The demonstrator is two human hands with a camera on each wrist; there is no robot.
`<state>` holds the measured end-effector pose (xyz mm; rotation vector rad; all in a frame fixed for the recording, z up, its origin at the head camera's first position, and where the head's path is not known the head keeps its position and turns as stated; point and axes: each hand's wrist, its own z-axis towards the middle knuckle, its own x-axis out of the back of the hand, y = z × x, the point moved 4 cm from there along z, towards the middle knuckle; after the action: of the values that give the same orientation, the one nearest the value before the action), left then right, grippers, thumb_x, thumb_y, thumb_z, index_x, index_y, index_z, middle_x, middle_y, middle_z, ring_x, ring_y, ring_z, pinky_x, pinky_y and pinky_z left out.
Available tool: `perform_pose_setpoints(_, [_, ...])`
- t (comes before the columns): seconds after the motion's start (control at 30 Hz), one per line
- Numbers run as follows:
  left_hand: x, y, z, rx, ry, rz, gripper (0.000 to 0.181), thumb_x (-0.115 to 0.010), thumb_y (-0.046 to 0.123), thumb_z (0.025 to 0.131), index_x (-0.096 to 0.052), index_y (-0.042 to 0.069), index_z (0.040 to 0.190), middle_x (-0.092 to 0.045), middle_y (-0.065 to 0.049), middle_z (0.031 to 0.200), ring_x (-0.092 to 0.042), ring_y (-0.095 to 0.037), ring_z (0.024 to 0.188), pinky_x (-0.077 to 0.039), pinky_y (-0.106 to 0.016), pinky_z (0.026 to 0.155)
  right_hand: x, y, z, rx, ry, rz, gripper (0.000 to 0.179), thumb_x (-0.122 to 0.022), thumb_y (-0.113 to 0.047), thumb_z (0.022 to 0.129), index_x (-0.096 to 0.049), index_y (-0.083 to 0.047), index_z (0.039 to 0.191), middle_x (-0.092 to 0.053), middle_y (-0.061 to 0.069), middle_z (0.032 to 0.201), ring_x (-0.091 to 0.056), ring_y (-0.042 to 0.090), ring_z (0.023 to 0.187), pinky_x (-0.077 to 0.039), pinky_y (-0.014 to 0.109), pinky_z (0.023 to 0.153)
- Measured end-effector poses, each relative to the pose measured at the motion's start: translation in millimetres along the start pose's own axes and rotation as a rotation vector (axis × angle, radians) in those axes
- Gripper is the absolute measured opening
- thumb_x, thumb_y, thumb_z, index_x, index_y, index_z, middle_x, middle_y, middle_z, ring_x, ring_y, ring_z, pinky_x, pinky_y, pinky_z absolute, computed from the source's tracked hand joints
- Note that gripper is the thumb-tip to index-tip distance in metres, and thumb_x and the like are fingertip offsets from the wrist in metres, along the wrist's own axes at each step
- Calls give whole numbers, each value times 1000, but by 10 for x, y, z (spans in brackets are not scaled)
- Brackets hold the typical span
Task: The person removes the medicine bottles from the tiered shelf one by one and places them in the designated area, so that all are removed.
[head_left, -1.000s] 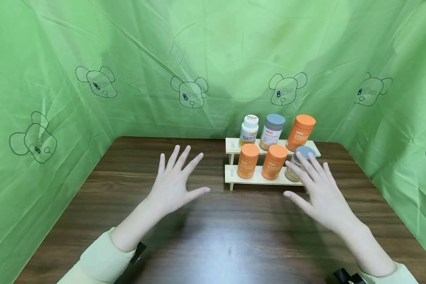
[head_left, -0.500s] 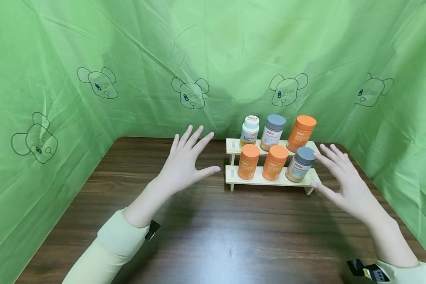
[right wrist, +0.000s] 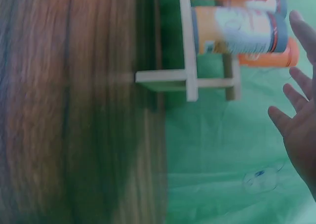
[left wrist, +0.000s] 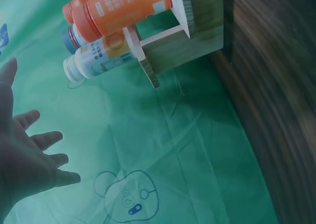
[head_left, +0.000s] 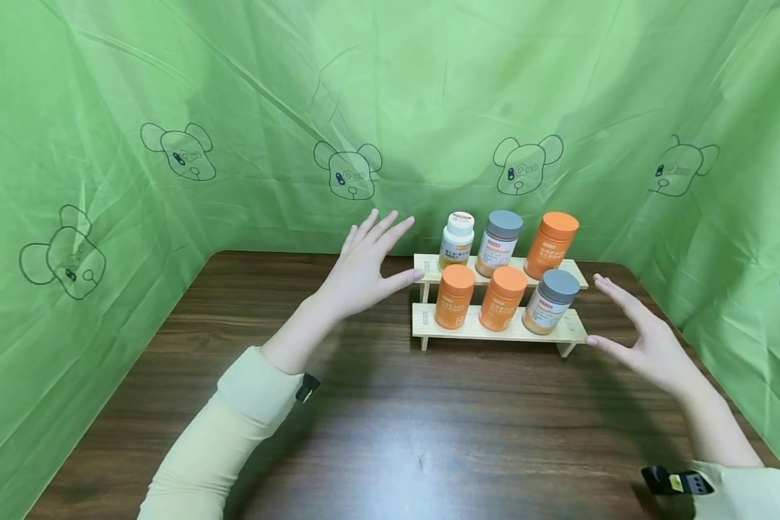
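A two-tier wooden rack [head_left: 442, 330] stands at the back right of the table, with bottles on both tiers. On the upper tier are a white bottle [head_left: 456, 242], a grey-lidded bottle [head_left: 497, 244] and an orange bottle [head_left: 549, 245]. The lower tier bears two orange bottles, one left [head_left: 455, 297] and one in the middle [head_left: 503, 299], plus a second grey-lidded bottle [head_left: 549, 303] at right. My left hand [head_left: 364, 271], fingers spread, is beside the rack's left end, its thumb pointing at the upper tier. Off the right end, my right hand [head_left: 650, 347] holds nothing, its thumb and fingers apart.
Green cloth [head_left: 266, 144] with printed bear heads hangs round the back and both sides of the dark wooden table [head_left: 364, 448]. A black strap device [head_left: 676, 482] sits at the right wrist and another [head_left: 308, 388] at the left.
My left hand has moved right and farther back, up to the rack's left end. The right hand has shifted right, uncovering the lower grey-lidded bottle. The bottles and rack stay put.
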<state>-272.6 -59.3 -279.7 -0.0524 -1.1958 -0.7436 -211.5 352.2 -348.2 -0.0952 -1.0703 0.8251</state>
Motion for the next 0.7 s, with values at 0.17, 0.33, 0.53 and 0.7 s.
perform_pose_setpoints(0.17, [-87, -25, 185, 19, 6, -41, 80, -56, 64, 83, -21, 36, 149, -20, 4, 157, -2, -18, 146, -9, -57, 113, -34, 248, -58, -73, -10, 65, 86, -80, 3, 68, -42, -14, 143, -45, 5, 144, -37, -12, 123, -28, 3, 99])
perform_pose_setpoints(0.33, [-210, -35, 370, 33, 0, -78, 80, -54, 66, 83, -21, 35, 149, -22, 4, 156, -5, -20, 146, -12, -58, 112, -80, 468, -114, -158, -35, 96, 70, -78, -3, 74, -50, -15, 136, -55, 1, 134, -41, -12, 118, -29, 2, 93])
perform_pose_setpoints(0.53, [-356, -56, 589, 37, -10, -196, 78, -56, 62, 84, -24, 34, 149, -27, 5, 154, -11, -23, 145, -12, -56, 113, -140, 655, -130, -235, -99, 128, 58, -74, -10, 81, -52, -17, 135, -55, -9, 132, -44, -12, 114, -32, 3, 88])
perform_pose_setpoints(0.7, [-456, -76, 728, 48, -20, -310, 75, -60, 55, 85, -27, 32, 148, -31, 5, 153, -17, -27, 144, -17, -55, 113, -204, 781, -116, -248, -138, 160, 54, -73, -12, 83, -54, -16, 133, -56, 0, 133, -45, -8, 115, -32, 5, 90])
